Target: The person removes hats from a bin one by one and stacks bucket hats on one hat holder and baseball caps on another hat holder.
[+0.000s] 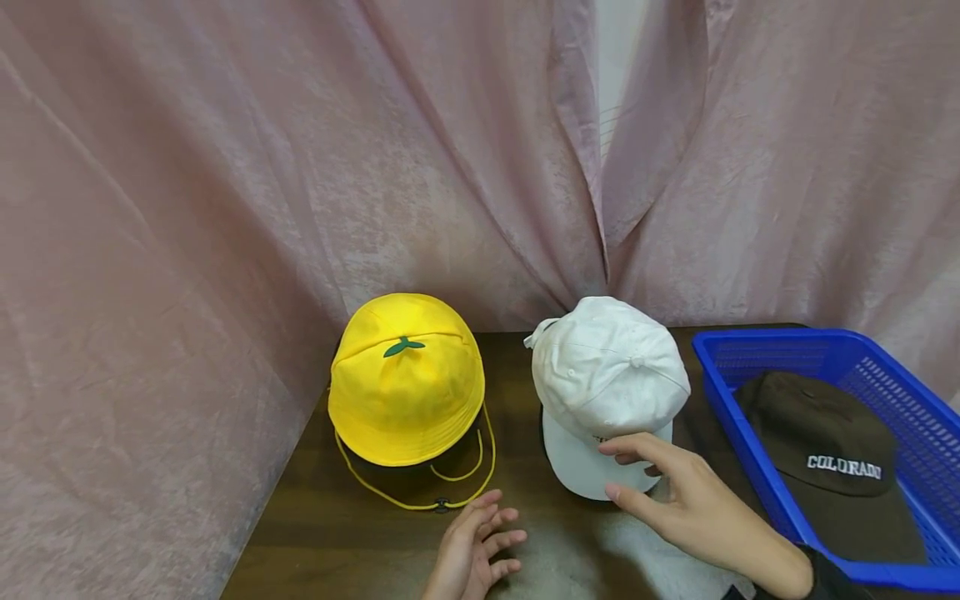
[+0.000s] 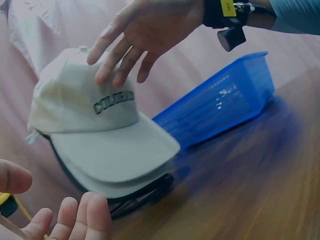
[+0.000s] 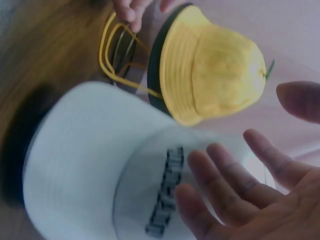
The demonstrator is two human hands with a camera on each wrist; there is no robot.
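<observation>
Right hand (image 1: 697, 508) hovers, fingers spread, empty, over white cap (image 1: 607, 375) brim; left hand (image 1: 476, 554) relaxed, empty, at 6 o'clock of yellow hat (image 1: 405, 379). Grasp seems next.

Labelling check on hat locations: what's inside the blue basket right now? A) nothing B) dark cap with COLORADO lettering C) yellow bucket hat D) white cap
B: the dark cap with COLORADO lettering lies inside the blue basket, while the yellow bucket hat and the white cap sit on the wooden table to the basket's left.
</observation>
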